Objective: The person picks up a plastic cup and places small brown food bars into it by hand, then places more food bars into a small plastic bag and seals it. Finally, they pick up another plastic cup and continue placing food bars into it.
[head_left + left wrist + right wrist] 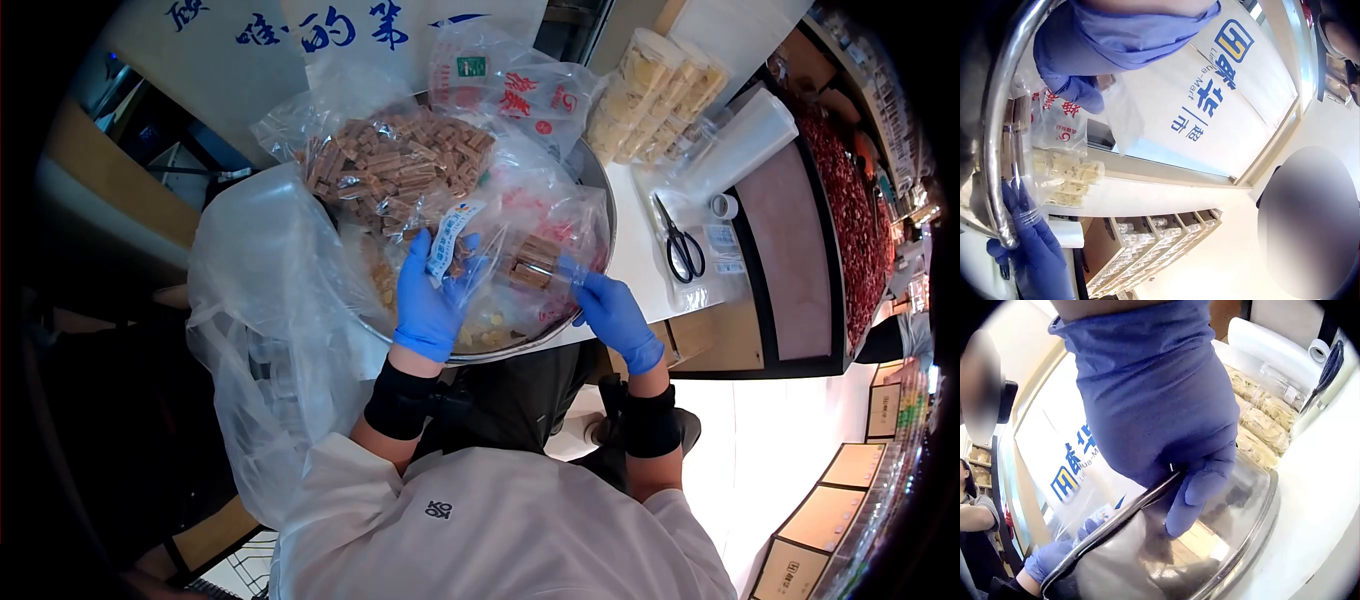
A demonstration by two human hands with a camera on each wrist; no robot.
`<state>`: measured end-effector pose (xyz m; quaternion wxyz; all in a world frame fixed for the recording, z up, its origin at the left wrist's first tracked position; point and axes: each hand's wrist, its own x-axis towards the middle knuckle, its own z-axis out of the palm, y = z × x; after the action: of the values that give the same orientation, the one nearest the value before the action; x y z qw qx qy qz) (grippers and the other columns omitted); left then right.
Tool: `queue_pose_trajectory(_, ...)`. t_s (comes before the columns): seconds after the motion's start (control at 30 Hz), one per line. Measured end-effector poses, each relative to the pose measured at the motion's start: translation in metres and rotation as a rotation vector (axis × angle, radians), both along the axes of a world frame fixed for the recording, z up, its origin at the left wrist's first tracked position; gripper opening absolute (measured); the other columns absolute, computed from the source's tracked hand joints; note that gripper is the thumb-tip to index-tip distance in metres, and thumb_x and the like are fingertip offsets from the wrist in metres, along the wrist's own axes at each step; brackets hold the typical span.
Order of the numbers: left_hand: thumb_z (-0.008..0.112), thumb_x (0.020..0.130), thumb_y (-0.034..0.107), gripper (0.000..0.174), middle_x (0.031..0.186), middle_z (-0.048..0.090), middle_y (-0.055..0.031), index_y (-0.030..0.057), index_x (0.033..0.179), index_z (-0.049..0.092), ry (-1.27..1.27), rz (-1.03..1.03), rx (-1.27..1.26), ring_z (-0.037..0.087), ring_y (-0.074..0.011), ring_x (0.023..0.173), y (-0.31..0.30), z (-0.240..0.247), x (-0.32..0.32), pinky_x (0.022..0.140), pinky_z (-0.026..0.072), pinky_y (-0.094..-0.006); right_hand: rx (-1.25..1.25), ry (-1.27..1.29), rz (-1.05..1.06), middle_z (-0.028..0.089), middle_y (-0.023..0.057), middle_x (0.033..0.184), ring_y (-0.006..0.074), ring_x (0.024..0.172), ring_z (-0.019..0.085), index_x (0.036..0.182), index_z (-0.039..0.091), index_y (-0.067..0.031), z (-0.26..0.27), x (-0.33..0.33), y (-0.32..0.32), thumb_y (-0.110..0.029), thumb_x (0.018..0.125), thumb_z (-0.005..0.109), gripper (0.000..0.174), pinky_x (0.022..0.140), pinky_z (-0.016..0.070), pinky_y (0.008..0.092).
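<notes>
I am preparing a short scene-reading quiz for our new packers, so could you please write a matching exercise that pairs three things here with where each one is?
Things:
1. scissors
2. large bag of brown sticks
3. small clear bag

Places:
a. held between the left hand and the right hand
b. on the white counter, near the roll of tape
c. resting at the far side of the metal basin

Pairs: 1-b; 2-c; 3-a.

White counter (628, 245), wooden shelves (1147, 245)
</notes>
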<state>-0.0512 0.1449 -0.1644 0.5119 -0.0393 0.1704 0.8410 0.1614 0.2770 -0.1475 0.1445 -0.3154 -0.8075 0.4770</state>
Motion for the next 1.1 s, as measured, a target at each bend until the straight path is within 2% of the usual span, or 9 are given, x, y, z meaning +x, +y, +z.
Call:
queue_pose_trajectory(0.1, 0.048, 0.094, 0.029, 0.032, 0.103, 0.064, -0.0095, 0.0036, 0.111, 0.057, 0.026, 0.006, -0.02, 0.061, -0.0243, 0.098, 0.001, 0.006, 0.002, 0.085, 0.0497, -0.041, -0.031, 0.134, -0.049, 0.062, 0.0088, 0.068, 0.0144, 0.054, 0.06, 0.112, 0.061, -0.0023, -0.012, 0.004, 0.001, -0.005, 0.086, 0.052, 0.028, 0.053, 0.0474, 0.0268)
queue_pose_trajectory(0.17, 0.048, 0.094, 0.029, 0.032, 0.101, 0.064, -0.0097, 0.003, 0.112, 0.057, 0.064, 0.001, -0.019, 0.061, -0.0235, 0.096, 0.001, 0.009, 0.004, 0.085, 0.05, -0.0398, -0.037, 0.14, -0.351, 0.064, 0.0073, 0.072, 0.0102, 0.052, 0.056, 0.106, 0.064, -0.0019, -0.012, 0.006, -0.001, -0.004, 0.085, 0.055, 0.024, 0.051, 0.0446, 0.024)
queue_pose_trajectory(0.2, 0.048, 0.094, 0.03, 0.033, 0.1, 0.064, -0.0099, 0.0023, 0.112, 0.057, 0.101, -0.006, -0.019, 0.062, -0.0228, 0.093, 0.001, 0.01, 0.005, 0.085, 0.0502, -0.0386, -0.036, 0.142, -0.352, 0.064, 0.0073, 0.072, 0.0102, 0.052, 0.056, 0.106, 0.064, -0.0019, -0.01, 0.006, -0.003, -0.004, 0.085, 0.055, 0.024, 0.051, 0.0446, 0.024)
queue_pose_trajectory(0.27, 0.048, 0.095, 0.031, 0.035, 0.098, 0.064, -0.01, 0.002, 0.113, 0.056, 0.161, -0.073, -0.005, 0.062, -0.0211, 0.09, 0.0, 0.014, 0.008, 0.083, 0.0509, -0.037, 0.254, 0.286, -0.515, 0.064, 0.0062, 0.075, 0.0073, 0.053, 0.052, 0.103, 0.065, -0.0031, 0.0, 0.006, -0.009, -0.003, 0.083, 0.057, 0.021, 0.051, 0.0416, 0.0213)
queue_pose_trajectory(0.3, 0.047, 0.095, 0.031, 0.036, 0.096, 0.064, -0.0101, 0.0016, 0.115, 0.055, 0.219, -0.14, 0.006, 0.062, -0.0195, 0.088, -0.001, 0.017, 0.01, 0.08, 0.0517, -0.0353, 0.255, 0.289, -0.52, 0.064, 0.0062, 0.075, 0.0073, 0.053, 0.052, 0.103, 0.065, -0.0031, 0.009, 0.005, -0.015, -0.003, 0.083, 0.057, 0.021, 0.051, 0.0416, 0.0213)
queue_pose_trajectory(0.4, 0.045, 0.096, 0.034, 0.04, 0.095, 0.063, -0.0096, 0.0037, 0.121, 0.051, 0.387, -0.107, -0.108, 0.061, -0.0166, 0.084, -0.001, 0.03, 0.025, 0.075, 0.0527, -0.033, 0.245, 0.373, -0.147, 0.061, 0.0037, 0.078, 0.0061, 0.059, 0.05, 0.104, 0.065, -0.0043, 0.041, 0.001, -0.039, -0.002, 0.08, 0.062, 0.025, 0.054, 0.0407, 0.0203)
queue_pose_trajectory(0.5, 0.043, 0.096, 0.036, 0.044, 0.097, 0.062, -0.0087, 0.0065, 0.128, 0.046, 0.488, -0.068, -0.104, 0.061, -0.0163, 0.083, 0.001, 0.038, 0.037, 0.072, 0.053, -0.0329, 0.223, 0.375, -0.038, 0.059, 0.0021, 0.074, 0.0062, 0.059, 0.05, 0.102, 0.066, -0.0047, 0.044, -0.005, -0.048, -0.002, 0.08, 0.063, 0.023, 0.054, 0.0411, 0.0208)
queue_pose_trajectory(0.63, 0.041, 0.097, 0.038, 0.046, 0.096, 0.061, -0.007, 0.0081, 0.132, 0.042, 0.594, -0.056, -0.095, 0.06, -0.0154, 0.083, -0.003, 0.048, 0.043, 0.072, 0.0516, -0.0323, 0.173, 0.528, -0.155, 0.06, 0.0017, 0.075, 0.0053, 0.058, 0.05, 0.098, 0.068, -0.0051, 0.036, -0.004, -0.054, -0.003, 0.079, 0.065, 0.02, 0.054, 0.0412, 0.0205)
queue_pose_trajectory(1.1, 0.047, 0.096, 0.033, 0.034, 0.094, 0.062, -0.0048, 0.0064, 0.117, 0.053, 0.587, -0.014, -0.117, 0.057, -0.0125, 0.08, 0.002, 0.035, 0.044, 0.069, 0.0477, -0.0281, 0.111, 0.455, -0.156, 0.058, -0.0005, 0.076, 0.0046, 0.06, 0.049, 0.099, 0.067, -0.0067, 0.038, -0.006, -0.059, -0.007, 0.078, 0.069, 0.021, 0.057, 0.0425, 0.0191)
